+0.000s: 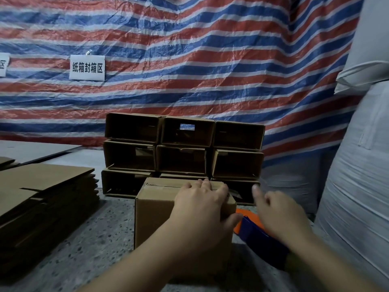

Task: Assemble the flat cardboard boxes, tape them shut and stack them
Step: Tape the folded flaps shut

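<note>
Cardboard box (155, 216) sits under my left grip (200, 205), fingers spread flat on its taped top. My right grip (280, 211) hovers relaxed, holding nothing, above the tape dispenser (256, 232) just beside.

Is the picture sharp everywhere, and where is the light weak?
Head view: the right hand is blurred, as by motion, and the left hand on the box is a little soft; the flat cardboard pile lies dim with dark shadowed edges; the striped tarp bows from wide-angle distortion.

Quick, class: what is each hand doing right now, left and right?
Left hand: open, fingers resting flat on top of the cardboard box.
Right hand: open, holding nothing, above the tape dispenser.
</note>
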{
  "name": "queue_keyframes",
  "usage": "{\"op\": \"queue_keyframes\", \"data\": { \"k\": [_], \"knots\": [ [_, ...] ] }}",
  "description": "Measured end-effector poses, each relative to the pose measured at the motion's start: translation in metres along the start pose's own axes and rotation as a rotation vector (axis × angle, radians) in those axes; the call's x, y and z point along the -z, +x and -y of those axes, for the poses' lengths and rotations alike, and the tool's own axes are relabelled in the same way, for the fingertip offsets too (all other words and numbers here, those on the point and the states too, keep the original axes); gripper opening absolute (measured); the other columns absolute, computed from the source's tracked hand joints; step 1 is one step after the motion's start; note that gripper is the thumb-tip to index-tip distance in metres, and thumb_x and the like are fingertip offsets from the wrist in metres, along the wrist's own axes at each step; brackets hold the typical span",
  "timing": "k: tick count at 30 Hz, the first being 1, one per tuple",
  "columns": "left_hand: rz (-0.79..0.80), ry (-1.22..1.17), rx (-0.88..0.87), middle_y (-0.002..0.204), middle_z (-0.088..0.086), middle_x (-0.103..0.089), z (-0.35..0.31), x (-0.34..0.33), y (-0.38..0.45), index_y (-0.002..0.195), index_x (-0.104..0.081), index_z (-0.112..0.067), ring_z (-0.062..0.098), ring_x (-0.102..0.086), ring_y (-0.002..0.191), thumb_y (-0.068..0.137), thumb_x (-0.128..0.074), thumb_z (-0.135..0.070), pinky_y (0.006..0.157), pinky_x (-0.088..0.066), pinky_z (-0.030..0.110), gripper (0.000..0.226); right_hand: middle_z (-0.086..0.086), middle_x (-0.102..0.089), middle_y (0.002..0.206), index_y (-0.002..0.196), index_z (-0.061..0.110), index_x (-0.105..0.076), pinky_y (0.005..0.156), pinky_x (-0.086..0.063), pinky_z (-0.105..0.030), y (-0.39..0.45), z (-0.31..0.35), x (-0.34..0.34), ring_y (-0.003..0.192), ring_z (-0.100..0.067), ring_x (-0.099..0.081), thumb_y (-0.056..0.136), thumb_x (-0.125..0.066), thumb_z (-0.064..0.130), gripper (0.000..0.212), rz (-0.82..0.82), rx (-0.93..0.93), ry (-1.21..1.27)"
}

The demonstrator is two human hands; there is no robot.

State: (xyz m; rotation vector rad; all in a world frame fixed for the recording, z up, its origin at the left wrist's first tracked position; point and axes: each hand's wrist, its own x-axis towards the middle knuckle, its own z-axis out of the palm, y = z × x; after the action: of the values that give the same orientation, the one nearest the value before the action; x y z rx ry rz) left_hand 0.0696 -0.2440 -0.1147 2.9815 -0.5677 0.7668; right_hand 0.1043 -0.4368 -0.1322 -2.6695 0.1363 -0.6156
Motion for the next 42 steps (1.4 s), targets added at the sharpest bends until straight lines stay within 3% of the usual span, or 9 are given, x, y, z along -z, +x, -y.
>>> {"op": "queue_keyframes", "data": {
  "k": [3, 6, 10, 18, 23, 26, 34, 38, 42],
  "knots": [
    [0.003, 0.008, -0.002, 0.154, 0.011, -0.038, 0.0, 0.001, 0.001, 0.149, -0.029, -0.029, 0.028, -0.033, 0.142, 0.093, -0.034, -0.071, 0.115, -0.03, 0.044, 0.07, -0.012, -0.068, 0.096, 0.095, 0.013, -0.066, 0.07, -0.048, -0.034, 0.006, 0.02, 0.014, 0.088, -0.025, -0.064, 0.094, -0.02, 0.075, 0.077, 0.354, -0.282, 0.725],
    [-0.001, 0.024, -0.006, 0.151, 0.01, -0.041, 0.0, 0.002, 0.0, 0.148, -0.028, -0.03, 0.028, -0.037, 0.139, 0.094, -0.035, -0.068, 0.113, -0.033, 0.044, 0.067, -0.013, -0.065, 0.107, 0.109, 0.01, -0.063, 0.07, -0.047, -0.034, 0.001, 0.034, 0.012, 0.096, -0.026, -0.062, 0.09, -0.034, 0.078, 0.077, 0.58, -0.381, 0.867],
    [-0.017, 0.037, -0.011, 0.148, 0.011, -0.044, 0.0, 0.001, 0.0, 0.149, -0.027, -0.029, 0.028, -0.039, 0.137, 0.094, -0.035, -0.068, 0.112, -0.035, 0.042, 0.068, -0.008, -0.059, 0.081, 0.101, 0.007, -0.065, 0.074, -0.046, -0.035, -0.003, 0.042, 0.0, 0.071, -0.021, -0.055, 0.096, -0.051, 0.062, 0.057, 0.542, -0.442, 1.023],
    [-0.006, 0.033, -0.009, 0.152, 0.011, -0.04, 0.0, 0.001, -0.001, 0.151, -0.025, -0.028, 0.028, -0.034, 0.142, 0.094, -0.033, -0.07, 0.115, -0.031, 0.043, 0.071, -0.016, -0.064, 0.094, 0.109, 0.01, -0.072, 0.078, -0.046, -0.041, -0.005, 0.042, -0.02, 0.081, -0.029, -0.059, 0.103, -0.054, 0.036, 0.033, 0.447, -0.394, 1.176],
    [-0.007, 0.032, -0.02, 0.153, 0.011, -0.039, 0.0, 0.003, -0.002, 0.153, -0.024, -0.025, 0.028, -0.034, 0.142, 0.095, -0.035, -0.067, 0.116, -0.029, 0.043, 0.073, -0.02, -0.074, 0.106, 0.104, 0.016, -0.076, 0.105, -0.047, -0.054, -0.013, 0.047, -0.027, 0.111, -0.041, -0.065, 0.101, -0.055, 0.039, 0.031, 0.406, -0.396, 1.166],
    [-0.005, 0.028, -0.031, 0.148, 0.01, -0.043, 0.0, 0.005, -0.003, 0.152, -0.026, -0.021, 0.027, -0.038, 0.138, 0.094, -0.037, -0.066, 0.114, -0.031, 0.041, 0.074, -0.022, -0.072, 0.111, 0.09, 0.021, -0.082, 0.102, -0.046, -0.052, -0.017, 0.046, -0.029, 0.119, -0.049, -0.058, 0.1, -0.054, 0.046, 0.038, 0.432, -0.409, 1.18],
    [-0.002, -0.016, 0.004, 0.158, 0.011, -0.033, -0.001, 0.006, -0.002, 0.154, -0.025, -0.01, 0.024, -0.029, 0.146, 0.095, -0.024, -0.065, 0.118, -0.025, 0.037, 0.081, -0.012, -0.073, 0.111, 0.109, 0.017, -0.075, 0.101, -0.049, -0.048, -0.025, 0.047, -0.035, 0.111, -0.032, -0.062, 0.094, -0.056, 0.057, 0.046, 0.504, -0.519, 1.171],
    [-0.01, -0.015, 0.004, 0.158, 0.012, -0.032, 0.0, 0.007, -0.002, 0.155, -0.021, -0.008, 0.024, -0.029, 0.146, 0.096, -0.023, -0.062, 0.115, -0.028, 0.036, 0.079, -0.009, -0.062, 0.122, 0.127, 0.02, -0.06, 0.113, -0.038, -0.053, -0.007, 0.055, -0.019, 0.123, -0.028, -0.054, 0.097, -0.052, 0.058, 0.049, 0.327, -0.489, 1.157],
    [-0.047, -0.06, 0.015, 0.146, 0.011, -0.048, -0.001, 0.007, -0.003, 0.146, -0.037, -0.012, 0.024, -0.043, 0.134, 0.097, -0.026, -0.055, 0.107, -0.036, 0.035, 0.066, -0.01, -0.069, 0.112, 0.107, 0.021, -0.069, 0.106, -0.045, -0.049, -0.013, 0.062, -0.029, 0.115, -0.029, -0.061, 0.091, -0.055, 0.066, 0.05, 0.399, -0.462, 1.155]
  ]
}}
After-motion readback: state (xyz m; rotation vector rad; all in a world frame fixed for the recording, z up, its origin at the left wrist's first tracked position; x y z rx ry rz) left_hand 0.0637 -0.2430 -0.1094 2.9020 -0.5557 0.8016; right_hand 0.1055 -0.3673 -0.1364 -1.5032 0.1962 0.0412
